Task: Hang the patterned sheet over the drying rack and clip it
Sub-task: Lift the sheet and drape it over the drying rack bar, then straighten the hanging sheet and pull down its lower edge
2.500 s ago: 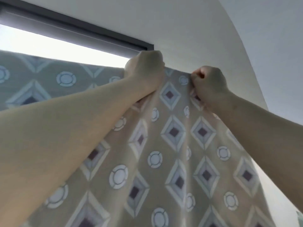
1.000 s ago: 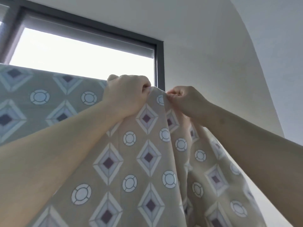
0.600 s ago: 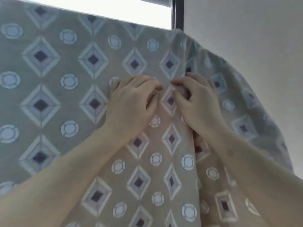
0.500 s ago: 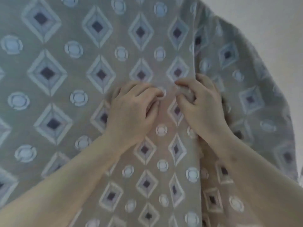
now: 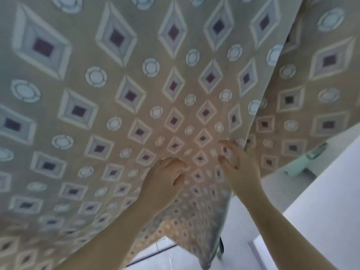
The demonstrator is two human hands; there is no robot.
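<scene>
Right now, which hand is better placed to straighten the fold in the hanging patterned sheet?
Right, probably: the right hand rests at the fold of the beige diamond-patterned sheet; the left hand grips fabric farther away.

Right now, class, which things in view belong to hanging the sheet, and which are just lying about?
Job: sheet; left hand and right hand, both gripping it.
Lying about: mint-green object; white ledge.
No rack or clip shows.

left grip (image 5: 165, 181) — bare | right grip (image 5: 238, 168) — bare | forearms (image 5: 116, 236) bare, unsleeved to frame edge
</scene>
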